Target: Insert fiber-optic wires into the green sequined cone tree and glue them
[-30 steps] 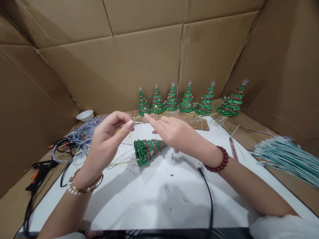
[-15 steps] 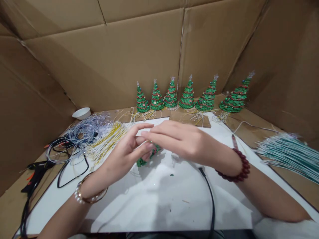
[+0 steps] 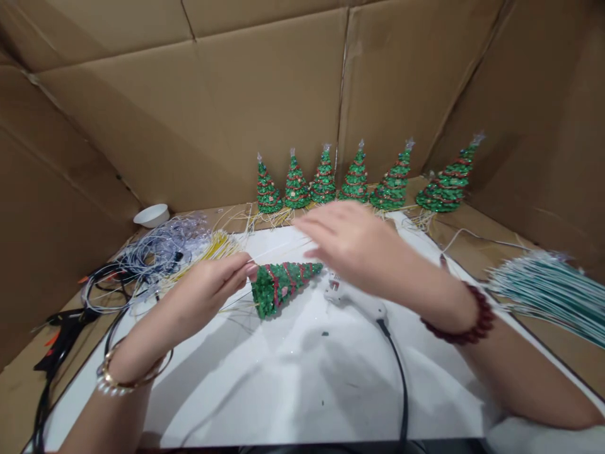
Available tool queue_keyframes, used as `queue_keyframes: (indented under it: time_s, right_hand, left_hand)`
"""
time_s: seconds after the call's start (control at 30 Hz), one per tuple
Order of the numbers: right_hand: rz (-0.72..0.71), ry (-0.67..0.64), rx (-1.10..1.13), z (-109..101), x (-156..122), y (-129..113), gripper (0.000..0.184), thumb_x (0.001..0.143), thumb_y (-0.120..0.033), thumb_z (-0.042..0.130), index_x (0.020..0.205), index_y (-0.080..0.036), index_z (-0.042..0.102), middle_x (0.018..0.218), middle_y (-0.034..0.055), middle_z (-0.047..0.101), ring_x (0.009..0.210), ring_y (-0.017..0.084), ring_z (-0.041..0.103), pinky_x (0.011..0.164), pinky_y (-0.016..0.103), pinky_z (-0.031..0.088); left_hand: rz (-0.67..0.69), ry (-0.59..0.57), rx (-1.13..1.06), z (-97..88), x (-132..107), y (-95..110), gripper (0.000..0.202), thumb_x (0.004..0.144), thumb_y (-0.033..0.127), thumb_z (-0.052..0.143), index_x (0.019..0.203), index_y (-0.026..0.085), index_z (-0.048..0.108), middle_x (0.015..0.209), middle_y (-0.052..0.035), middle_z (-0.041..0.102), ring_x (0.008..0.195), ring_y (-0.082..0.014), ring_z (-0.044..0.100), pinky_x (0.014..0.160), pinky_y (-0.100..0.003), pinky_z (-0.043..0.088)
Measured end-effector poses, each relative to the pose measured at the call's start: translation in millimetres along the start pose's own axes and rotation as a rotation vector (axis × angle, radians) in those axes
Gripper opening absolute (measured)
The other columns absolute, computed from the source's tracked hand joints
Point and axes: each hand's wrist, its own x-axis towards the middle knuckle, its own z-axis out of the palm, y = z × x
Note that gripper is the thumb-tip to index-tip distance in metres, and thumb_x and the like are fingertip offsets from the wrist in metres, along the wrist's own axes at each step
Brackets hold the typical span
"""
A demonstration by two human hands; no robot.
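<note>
A small green Christmas tree [image 3: 286, 284] with red garland lies on its side over the white board, tip to the right. My left hand [image 3: 210, 287] is closed at the tree's base, its fingertips pinched around a thin white wire [image 3: 278, 248]. That wire stretches up and right to my right hand [image 3: 352, 249], which is blurred but has its fingers drawn together where the wire meets them. My right hand is above the tree's tip. Beneath it, a white device [image 3: 335, 287] with a black cable lies on the board, partly hidden.
Several finished trees [image 3: 324, 180] stand along the cardboard wall at the back. To the left are tangled clear wires [image 3: 163, 249], yellow-white wires [image 3: 220, 244], a white bowl [image 3: 152, 215] and a black glue gun [image 3: 63, 334]. Green-white wires [image 3: 548, 293] lie at right.
My hands have moved apart, the left to the left and the right to the right. The lying tree is now largely uncovered, and a white wire shows between the hands.
</note>
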Motion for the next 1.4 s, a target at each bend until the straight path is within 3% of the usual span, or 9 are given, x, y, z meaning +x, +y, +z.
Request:
queue_keyframes:
  time_s: [0.1,0.33,0.47,0.63,0.8,0.9,1.03,1.17,1.4]
  right_hand:
    - [-0.150,-0.100,0.172,22.8,7.0,-24.8,0.018,0.094,-0.019,0.049,0.108,-0.010,0.056,0.090,0.0087,0.064,0.084,0.019,0.059,0.072,0.032,0.045]
    - [-0.031,-0.206,0.146,33.4,9.2,-22.8,0.011,0.091,-0.008,0.049,0.085,-0.013,0.057,0.079,0.0054,0.060,0.074,0.017,0.054,0.059,0.028,0.039]
    - [-0.028,-0.103,0.273,48.9,9.2,-21.7,0.011,0.093,-0.011,0.046,0.095,-0.013,0.056,0.090,0.0080,0.060,0.086,0.018,0.052,0.070,0.028,0.042]
    - [-0.036,0.034,0.270,72.0,11.0,-32.2,0.025,0.097,-0.022,0.041,0.083,-0.015,0.061,0.071,0.0030,0.060,0.070,0.016,0.048,0.062,0.026,0.035]
    - [0.085,0.007,0.277,63.9,9.5,-22.1,0.022,0.094,-0.025,0.049,0.080,-0.016,0.064,0.074,0.0034,0.064,0.073,0.016,0.052,0.066,0.027,0.036]
    - [0.182,-0.112,0.326,58.5,9.2,-14.5,0.016,0.090,-0.019,0.054,0.080,-0.015,0.065,0.079,0.0042,0.065,0.078,0.016,0.056,0.070,0.027,0.038]
    - [0.286,-0.183,0.413,57.5,9.7,-11.4,0.011,0.087,-0.017,0.059,0.081,-0.017,0.069,0.081,0.0030,0.067,0.079,0.015,0.059,0.070,0.026,0.039]
    - [0.334,-0.146,0.461,58.0,9.9,-11.3,0.012,0.086,-0.020,0.059,0.081,-0.018,0.070,0.081,0.0023,0.067,0.080,0.015,0.060,0.070,0.026,0.039]
    - [0.448,-0.168,0.490,61.1,8.6,-7.4,0.011,0.084,-0.017,0.059,0.078,-0.016,0.069,0.082,0.0022,0.067,0.075,0.013,0.058,0.068,0.024,0.037]
  left_hand:
    - [0.029,-0.023,-0.073,11.5,-0.1,-1.2,0.031,0.092,0.039,0.039,0.071,0.020,0.051,0.057,0.0036,0.043,0.051,-0.0113,0.039,0.047,-0.021,0.032]
    - [-0.046,-0.037,-0.231,16.1,-1.2,-20.3,0.034,0.092,0.041,0.039,0.074,0.019,0.058,0.054,0.0048,0.038,0.048,-0.0103,0.035,0.045,-0.021,0.030]
    - [-0.056,-0.049,-0.249,22.8,0.2,-28.2,0.037,0.091,0.041,0.039,0.073,0.018,0.060,0.053,0.0042,0.041,0.049,-0.0106,0.039,0.048,-0.021,0.032]
    - [-0.103,-0.021,-0.237,26.9,-3.0,-32.8,0.042,0.092,0.045,0.038,0.068,0.018,0.059,0.056,0.0032,0.048,0.052,-0.0111,0.043,0.052,-0.022,0.034]
    - [-0.217,-0.119,-0.301,32.9,4.1,-48.3,0.054,0.091,0.054,0.034,0.062,0.017,0.060,0.058,0.0003,0.053,0.056,-0.0130,0.045,0.055,-0.024,0.035]
    - [-0.264,-0.198,-0.450,40.5,10.2,-53.2,0.054,0.088,0.058,0.038,0.058,0.016,0.057,0.049,0.0038,0.037,0.046,-0.0105,0.031,0.046,-0.024,0.025]
    - [-0.382,-0.256,-0.728,48.2,11.1,-51.3,0.045,0.084,0.060,0.046,0.075,0.017,0.059,0.049,0.0093,0.018,0.044,-0.0091,0.011,0.042,-0.025,0.009]
    - [-0.360,-0.202,-0.771,53.5,10.4,-43.3,0.039,0.079,0.055,0.058,0.071,0.017,0.053,0.054,0.0082,0.025,0.046,-0.0074,0.014,0.042,-0.023,0.011]
    - [-0.323,-0.176,-0.674,56.3,14.2,-40.0,0.037,0.078,0.051,0.059,0.079,0.014,0.061,0.053,0.0079,0.032,0.045,-0.0062,0.017,0.041,-0.023,0.013]
